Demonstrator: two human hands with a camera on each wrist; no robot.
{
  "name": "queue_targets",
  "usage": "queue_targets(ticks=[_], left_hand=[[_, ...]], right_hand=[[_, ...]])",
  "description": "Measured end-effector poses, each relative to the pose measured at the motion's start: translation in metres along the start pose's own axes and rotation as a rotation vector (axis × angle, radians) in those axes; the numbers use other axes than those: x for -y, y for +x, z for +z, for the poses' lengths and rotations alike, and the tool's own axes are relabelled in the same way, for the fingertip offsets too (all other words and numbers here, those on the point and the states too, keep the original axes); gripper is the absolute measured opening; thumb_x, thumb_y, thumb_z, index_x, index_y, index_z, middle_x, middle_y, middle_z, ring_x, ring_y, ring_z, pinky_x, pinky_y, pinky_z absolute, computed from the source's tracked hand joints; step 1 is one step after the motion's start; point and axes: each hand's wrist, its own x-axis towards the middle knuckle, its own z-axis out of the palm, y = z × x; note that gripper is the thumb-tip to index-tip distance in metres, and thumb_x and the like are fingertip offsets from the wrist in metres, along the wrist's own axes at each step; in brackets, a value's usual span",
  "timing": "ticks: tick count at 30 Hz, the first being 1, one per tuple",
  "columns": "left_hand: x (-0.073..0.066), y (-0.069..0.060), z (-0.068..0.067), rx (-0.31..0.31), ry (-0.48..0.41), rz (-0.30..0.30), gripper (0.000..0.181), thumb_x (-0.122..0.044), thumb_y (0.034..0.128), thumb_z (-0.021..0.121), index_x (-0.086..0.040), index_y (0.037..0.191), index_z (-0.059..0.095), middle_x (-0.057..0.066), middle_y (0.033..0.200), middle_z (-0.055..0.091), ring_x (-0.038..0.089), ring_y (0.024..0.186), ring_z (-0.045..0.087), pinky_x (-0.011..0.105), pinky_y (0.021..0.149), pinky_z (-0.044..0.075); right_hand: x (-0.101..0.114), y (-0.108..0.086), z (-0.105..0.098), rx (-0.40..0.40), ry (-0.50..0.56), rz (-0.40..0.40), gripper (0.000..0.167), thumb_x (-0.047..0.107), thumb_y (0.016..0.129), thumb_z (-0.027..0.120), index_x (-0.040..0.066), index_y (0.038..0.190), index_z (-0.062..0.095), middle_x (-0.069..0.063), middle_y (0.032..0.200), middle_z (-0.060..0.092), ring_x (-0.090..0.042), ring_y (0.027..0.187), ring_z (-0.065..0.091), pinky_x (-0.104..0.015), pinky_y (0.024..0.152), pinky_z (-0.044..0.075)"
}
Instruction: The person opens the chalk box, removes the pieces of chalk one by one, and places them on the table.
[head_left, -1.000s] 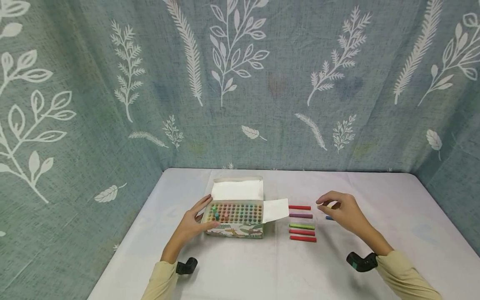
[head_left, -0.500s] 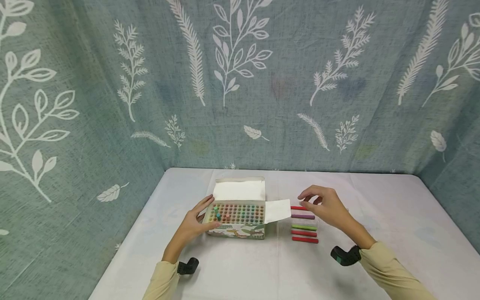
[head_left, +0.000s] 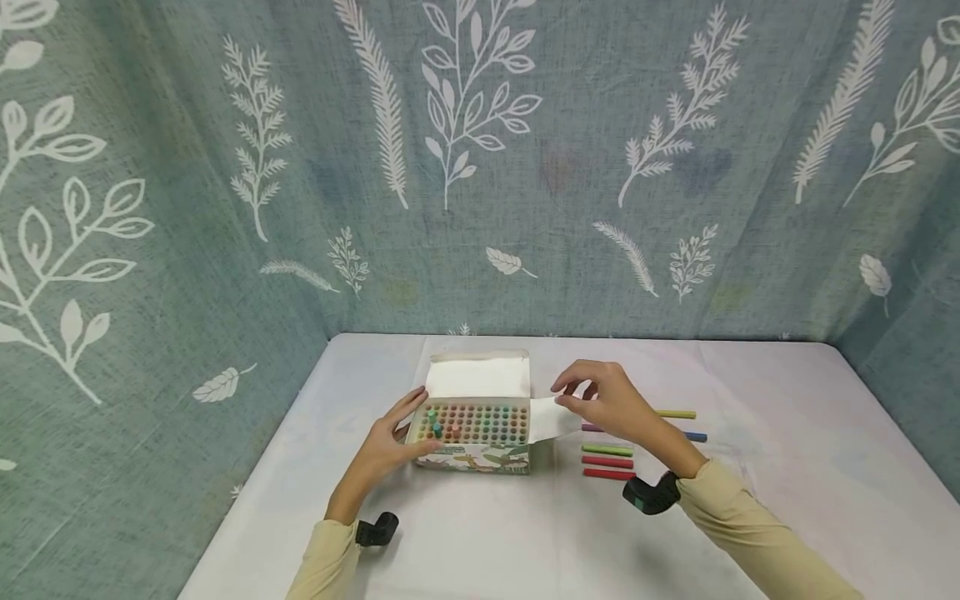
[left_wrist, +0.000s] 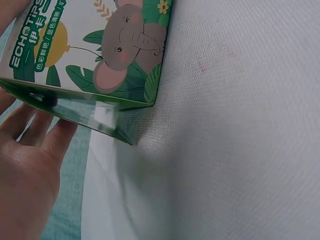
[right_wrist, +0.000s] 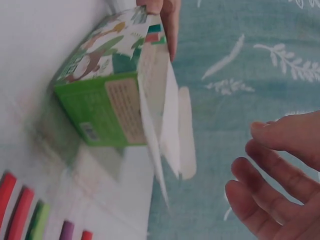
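Observation:
My left hand [head_left: 384,454] holds the left end of an open cardboard box [head_left: 487,460], thumb at the front edge. Inside, rows of holes hold the ends of coloured crayon-like sticks, and several stand higher at the left. The left wrist view has the box's elephant-printed panel [left_wrist: 85,45] close up. Over the box's right side flap [head_left: 549,418] is my right hand [head_left: 606,398], its fingers loosely bent. In the right wrist view nothing shows between its fingertips, which are apart from the box. Whether it touches the flap is hard to tell from the head view.
Right of the box lie red sticks [head_left: 608,474], a green stick [head_left: 607,450] and a partly hidden purple stick [head_left: 591,427]. A yellow stick [head_left: 677,414] and a blue stick [head_left: 696,437] lie farther right. The white tablecloth [head_left: 480,542] meets a leaf-patterned curtain [head_left: 555,275] behind.
A second ago my right hand held a pale yellow stick; the yellow one now lies on the table. That hand has moved left to the flap. My left hand stays at the box.

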Motion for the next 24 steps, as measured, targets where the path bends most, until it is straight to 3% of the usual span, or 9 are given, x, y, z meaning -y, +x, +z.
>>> queue_targets(ticks=[7, 9, 12, 18, 24], left_hand=[[-0.026, -0.005, -0.002, 0.022, -0.017, 0.012, 0.083, -0.016, 0.0802, 0.078, -0.004, 0.148, 0.032, 0.012, 0.155, 0.019, 0.035, 0.141, 0.015, 0.056, 0.109, 0.026], [-0.031, -0.005, -0.002, 0.022, -0.030, 0.005, 0.082, -0.015, 0.0800, 0.078, -0.003, 0.147, 0.032, 0.011, 0.155, 0.019, 0.035, 0.142, 0.014, 0.055, 0.110, 0.025], [-0.026, -0.004, -0.001, 0.017, -0.030, 0.006, 0.082, -0.015, 0.0799, 0.078, -0.004, 0.147, 0.032, 0.012, 0.155, 0.019, 0.035, 0.142, 0.014, 0.055, 0.110, 0.025], [-0.003, 0.001, 0.000, 0.001, -0.006, -0.009, 0.084, -0.024, 0.0786, 0.079, -0.015, 0.149, 0.033, 0.003, 0.156, 0.019, 0.026, 0.143, 0.014, 0.049, 0.112, 0.026], [0.003, 0.003, -0.001, 0.004, -0.002, -0.002, 0.086, -0.028, 0.0778, 0.080, -0.017, 0.149, 0.033, 0.001, 0.156, 0.019, 0.025, 0.143, 0.015, 0.050, 0.111, 0.027]], right_hand=[[0.009, 0.014, 0.012, 0.054, 0.025, -0.037, 0.011, 0.002, 0.082, 0.072, 0.009, 0.091, 0.072, -0.002, 0.088, 0.068, -0.012, 0.077, 0.062, -0.028, 0.059, 0.054], [0.012, 0.017, 0.015, 0.073, 0.033, -0.043, 0.012, 0.002, 0.082, 0.072, 0.009, 0.091, 0.072, -0.003, 0.088, 0.068, -0.013, 0.078, 0.062, -0.030, 0.059, 0.054], [0.015, 0.021, 0.021, 0.096, 0.040, -0.044, 0.014, 0.000, 0.081, 0.072, 0.010, 0.091, 0.071, -0.004, 0.088, 0.068, -0.013, 0.078, 0.062, -0.030, 0.059, 0.054], [0.019, 0.029, 0.034, 0.131, 0.052, -0.038, 0.015, -0.001, 0.081, 0.072, 0.009, 0.092, 0.071, -0.007, 0.088, 0.067, -0.013, 0.077, 0.061, -0.027, 0.058, 0.054], [0.022, 0.037, 0.047, 0.178, 0.051, -0.034, 0.014, -0.001, 0.082, 0.071, 0.007, 0.093, 0.071, -0.006, 0.089, 0.067, -0.014, 0.078, 0.061, -0.023, 0.058, 0.052]])
